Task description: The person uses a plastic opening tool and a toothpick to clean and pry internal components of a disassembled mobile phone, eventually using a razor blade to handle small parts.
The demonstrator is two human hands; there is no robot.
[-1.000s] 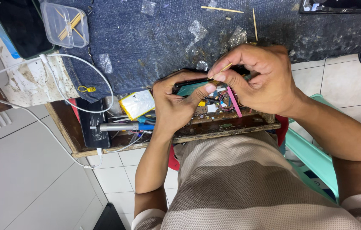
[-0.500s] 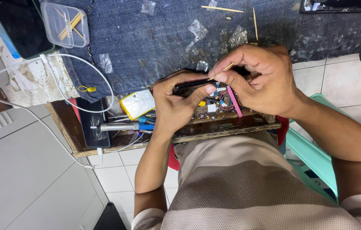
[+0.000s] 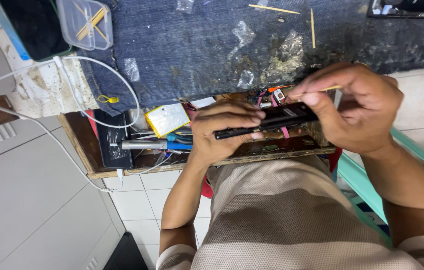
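Head view: both hands, left hand [image 3: 224, 132] and right hand [image 3: 357, 107], clamp black phone [image 3: 272, 120] (edge-on) between them.

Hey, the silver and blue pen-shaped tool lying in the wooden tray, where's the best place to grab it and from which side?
Probably the bare silver barrel, pinched from above. The tool lies flat and lengthwise in the wooden tray, and its blue end sits right beside the left hand and under clutter, while white cables cross near the other end.

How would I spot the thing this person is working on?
Start at the blue denim cloth over the workbench, then drop to its near edge, above the open drawer. There the left hand and right hand hold a flat black phone edge-on, the only dark slab lifted off the clutter.
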